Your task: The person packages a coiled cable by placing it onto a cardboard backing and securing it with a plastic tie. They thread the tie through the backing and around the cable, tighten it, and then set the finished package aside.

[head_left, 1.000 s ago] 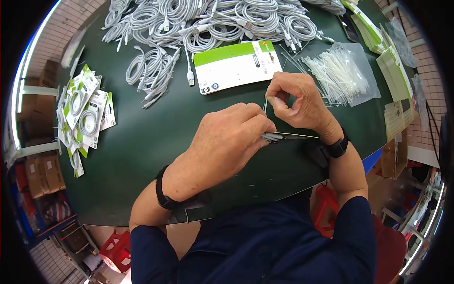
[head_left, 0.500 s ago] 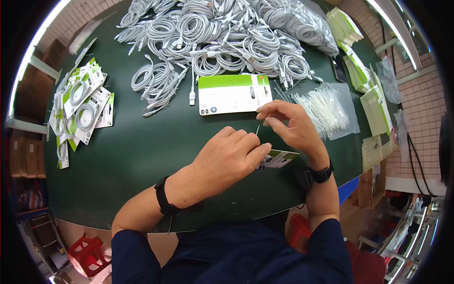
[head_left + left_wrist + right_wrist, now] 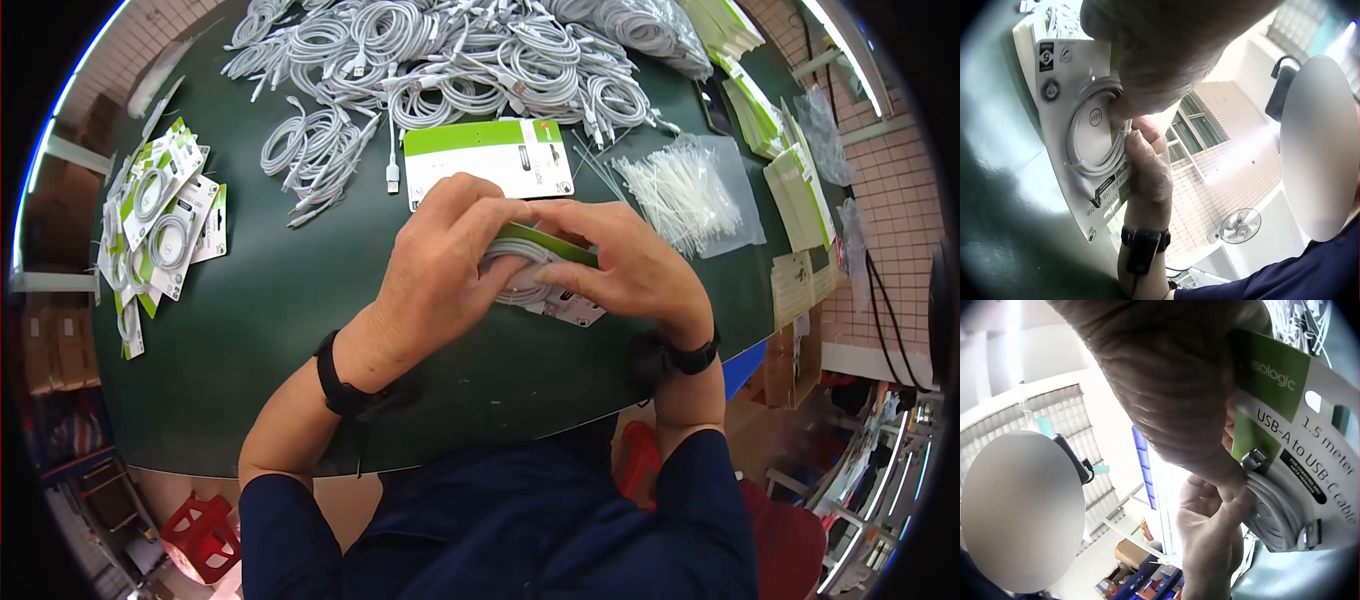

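Observation:
My left hand [image 3: 440, 250] and right hand [image 3: 640, 260] both grip a white and green cardboard card [image 3: 578, 310], held up over the table. A grey USB cable [image 3: 520, 296] lies coiled flat against its printed face, which is turned toward my body. Both thumbs press on the coil near its middle, while the fingers go behind the card. In the left wrist view the cable coil [image 3: 1074, 147] surrounds a small round mark on the card. The right wrist view shows the printed card [image 3: 1335, 447] with a metal USB plug [image 3: 1313, 534] at the coil's lower end.
A big pile of coiled grey cables [image 3: 400, 40] covers the back. A flat card [image 3: 480, 160] lies just beyond my hands. To its right is a bag of white cable ties [image 3: 685, 195]; card stacks [image 3: 800, 190] stand further right. Cards with cables [image 3: 165, 220] lie at left.
My right hand has left the thin tie it was pulling above the card and now grips the card's right side. The card has tilted up, its coil now facing me.

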A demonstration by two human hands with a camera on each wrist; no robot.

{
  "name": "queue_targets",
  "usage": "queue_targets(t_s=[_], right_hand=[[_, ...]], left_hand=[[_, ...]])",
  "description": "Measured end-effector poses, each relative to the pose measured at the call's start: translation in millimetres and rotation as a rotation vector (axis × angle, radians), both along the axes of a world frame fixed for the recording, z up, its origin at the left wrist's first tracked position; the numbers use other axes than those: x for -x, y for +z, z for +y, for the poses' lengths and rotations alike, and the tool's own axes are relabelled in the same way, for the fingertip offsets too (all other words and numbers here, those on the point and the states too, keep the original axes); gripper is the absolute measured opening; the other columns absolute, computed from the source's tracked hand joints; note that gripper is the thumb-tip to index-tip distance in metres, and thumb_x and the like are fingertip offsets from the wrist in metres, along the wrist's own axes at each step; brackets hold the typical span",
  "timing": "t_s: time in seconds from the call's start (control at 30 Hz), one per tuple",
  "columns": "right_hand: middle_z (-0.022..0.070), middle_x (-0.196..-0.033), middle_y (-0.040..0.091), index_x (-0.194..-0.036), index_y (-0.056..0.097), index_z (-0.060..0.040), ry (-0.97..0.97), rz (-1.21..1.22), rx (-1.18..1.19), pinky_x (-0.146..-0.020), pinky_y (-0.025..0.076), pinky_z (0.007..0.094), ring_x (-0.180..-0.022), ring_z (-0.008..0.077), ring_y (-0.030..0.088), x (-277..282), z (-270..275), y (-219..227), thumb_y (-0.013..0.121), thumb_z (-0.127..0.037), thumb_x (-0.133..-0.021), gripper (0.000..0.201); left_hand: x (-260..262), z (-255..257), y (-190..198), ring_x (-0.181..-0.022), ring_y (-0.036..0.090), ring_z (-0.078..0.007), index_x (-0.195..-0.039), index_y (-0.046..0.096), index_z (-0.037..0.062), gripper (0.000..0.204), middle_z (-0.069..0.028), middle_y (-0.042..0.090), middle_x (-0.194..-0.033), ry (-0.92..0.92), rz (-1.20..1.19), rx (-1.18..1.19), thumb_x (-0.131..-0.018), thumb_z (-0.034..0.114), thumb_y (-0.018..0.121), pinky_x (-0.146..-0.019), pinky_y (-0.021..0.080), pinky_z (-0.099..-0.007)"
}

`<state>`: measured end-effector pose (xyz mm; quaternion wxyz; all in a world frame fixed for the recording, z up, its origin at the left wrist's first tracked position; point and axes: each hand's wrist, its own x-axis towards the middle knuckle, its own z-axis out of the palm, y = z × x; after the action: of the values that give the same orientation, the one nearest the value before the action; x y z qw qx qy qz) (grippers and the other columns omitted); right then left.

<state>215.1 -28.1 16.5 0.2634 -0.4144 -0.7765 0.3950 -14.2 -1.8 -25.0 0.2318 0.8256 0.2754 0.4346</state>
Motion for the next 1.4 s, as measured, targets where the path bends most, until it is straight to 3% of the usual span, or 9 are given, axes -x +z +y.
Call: queue_targets(t_s=[0.07, 0.1, 0.23, 0.37, 0.57, 0.8, 0.9, 1.2, 1.4], right_hand=[[0.0236, -0.109, 0.074, -0.133, 0.064, 0.0022, 0.027, -0.004, -0.053, -0.083, 0.057, 0.0403, -0.095, 0.0384, 0.075, -3, 4, -15, 0.076, -0.012, -0.089, 0.048], [0.0210, -0.108, 0.076, -0.132, 0.065, 0.0034, -0.053, 0.057, 0.123, -0.082, 0.058, 0.0380, -0.092, 0.0307, 0.076, -2, 2, -17, 0.073, -0.012, -0.091, 0.045], [0.0149, -0.106, 0.077, -0.134, 0.063, 0.0050, -0.168, 0.281, 0.262, -0.079, 0.059, 0.0316, -0.090, 0.0152, 0.073, -1, 3, -36, 0.069, -0.010, -0.095, 0.042], [0.0158, -0.107, 0.076, -0.138, 0.057, 0.0079, -0.284, 0.425, 0.202, -0.079, 0.058, 0.0301, -0.092, 0.0157, 0.072, 5, 4, -41, 0.069, -0.007, -0.096, 0.046], [0.0183, -0.114, 0.072, -0.144, 0.048, 0.0088, -0.416, 0.512, 0.035, -0.087, 0.058, 0.0317, -0.099, 0.0173, 0.071, 19, -4, -51, 0.070, -0.006, -0.098, 0.054], [0.0168, -0.117, 0.072, -0.145, 0.047, 0.0075, -0.394, 0.503, 0.108, -0.087, 0.059, 0.0319, -0.101, 0.0180, 0.072, 20, -9, -48, 0.070, -0.009, -0.100, 0.053], [0.0153, -0.117, 0.072, -0.144, 0.050, 0.0073, -0.403, 0.525, 0.110, -0.086, 0.059, 0.0310, -0.101, 0.0170, 0.072, 24, -6, -58, 0.070, -0.012, -0.102, 0.050], [0.0114, -0.113, 0.071, -0.132, 0.060, 0.0072, -0.438, 0.450, 0.118, -0.083, 0.056, 0.0281, -0.096, 0.0115, 0.066, 30, -11, -54, 0.070, -0.018, -0.104, 0.039], [0.0063, -0.102, 0.068, -0.125, 0.063, 0.0057, -0.437, 0.418, 0.070, -0.076, 0.054, 0.0270, -0.087, 0.0095, 0.062, 31, -11, -54, 0.068, -0.020, -0.105, 0.032]], left_hand=[[-1, 2, 0, -0.102, 0.064, -0.0338, -0.114, 0.069, 0.0051, 0.049, -0.0138, 0.064, -0.110, 0.042, -0.006, 0.024, -0.068, -0.002, 0.086, -0.086, 0.054, -0.0428], [-1, 1, 0, -0.104, 0.064, -0.0336, -0.114, 0.069, 0.0053, 0.048, -0.0134, 0.064, -0.111, 0.086, 0.024, -0.020, -0.069, -0.001, 0.087, -0.089, 0.053, -0.0430], [-2, 3, 3, -0.109, 0.061, -0.0340, -0.114, 0.071, 0.0062, 0.045, -0.0112, 0.065, -0.113, 0.205, 0.096, -0.197, -0.072, 0.003, 0.088, -0.097, 0.047, -0.0448], [-8, -13, 7, -0.097, 0.060, -0.0327, -0.111, 0.070, 0.0071, 0.048, -0.0098, 0.067, -0.102, 0.101, 0.167, -0.211, -0.068, 0.010, 0.092, -0.086, 0.047, -0.0436], [-22, -16, 4, -0.092, 0.062, -0.0300, -0.101, 0.069, 0.0067, 0.041, -0.0063, 0.068, -0.093, 0.164, 0.189, -0.171, -0.068, 0.010, 0.093, -0.083, 0.047, -0.0428], [-15, -7, -13, -0.092, 0.060, -0.0297, -0.098, 0.067, 0.0081, 0.039, -0.0053, 0.066, -0.090, 0.089, 0.123, 0.046, -0.067, 0.007, 0.090, -0.086, 0.044, -0.0436], [-17, -6, -17, -0.089, 0.057, -0.0298, -0.096, 0.066, 0.0048, 0.036, -0.0071, 0.064, -0.088, 0.085, 0.111, 0.025, -0.070, 0.004, 0.090, -0.080, 0.046, -0.0409], [-17, -8, -18, -0.092, 0.056, -0.0324, -0.095, 0.062, 0.0046, 0.028, -0.0089, 0.059, -0.092, 0.075, 0.135, 0.008, -0.076, 0.004, 0.082, -0.088, 0.043, -0.0461], [-17, -7, -29, -0.087, 0.058, -0.0309, -0.101, 0.060, 0.0046, 0.027, -0.0088, 0.057, -0.091, 0.123, 0.225, -0.219, -0.079, 0.005, 0.077, -0.094, 0.044, -0.0482]])
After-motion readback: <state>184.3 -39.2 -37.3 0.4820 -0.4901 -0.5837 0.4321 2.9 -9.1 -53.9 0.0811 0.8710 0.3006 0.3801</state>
